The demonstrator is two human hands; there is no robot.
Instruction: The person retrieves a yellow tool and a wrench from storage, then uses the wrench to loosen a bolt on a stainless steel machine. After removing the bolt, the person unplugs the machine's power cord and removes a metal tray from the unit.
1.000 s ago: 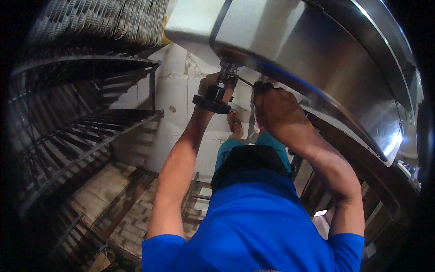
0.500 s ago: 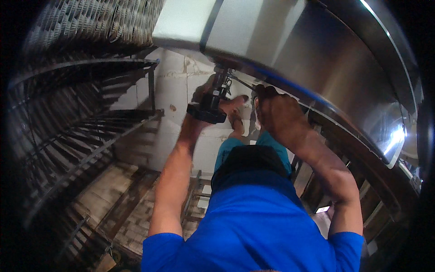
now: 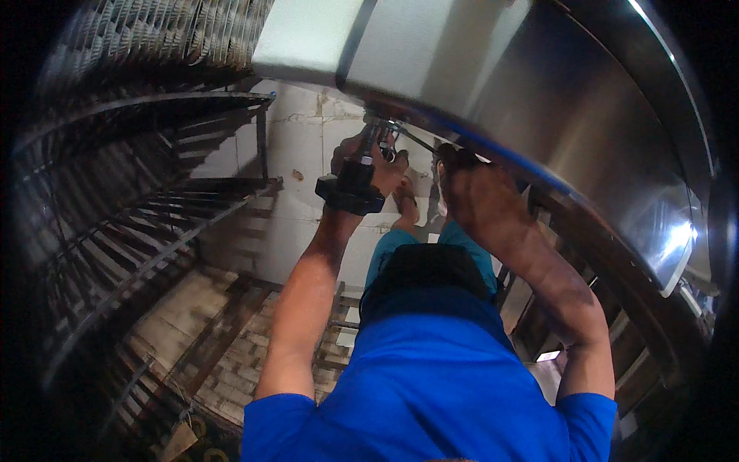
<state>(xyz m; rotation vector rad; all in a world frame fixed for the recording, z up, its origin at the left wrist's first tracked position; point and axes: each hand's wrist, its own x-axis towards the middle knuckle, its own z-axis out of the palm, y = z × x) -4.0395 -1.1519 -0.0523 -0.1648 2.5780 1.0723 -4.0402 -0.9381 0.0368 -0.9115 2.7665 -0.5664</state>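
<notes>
A dark fitting with a wide black knob [image 3: 350, 195] hangs below the edge of a curved stainless-steel machine body [image 3: 570, 115]. My left hand [image 3: 391, 171] is curled round the fitting from behind, its thumb or a fingertip showing to the right; part of the hand is hidden by the knob. A thin-shafted metal tool [image 3: 418, 141] runs from the top of the fitting to my right hand [image 3: 481, 192]. That hand is closed round the tool's other end, its knuckles up. The tool's head and handle are too covered to name its kind.
Dark metal racks with slats [image 3: 146, 223] stand on the left, with stacked wire-like metal pieces [image 3: 165, 35] at the upper left. Pale floor tiles [image 3: 296, 131] lie below the fitting. A dark beam [image 3: 608, 246] runs under the machine on the right.
My left hand's fingers, stretched to the right before, are now drawn in closer to the fitting. The right hand and the tool have hardly moved. The view has shifted slightly.
</notes>
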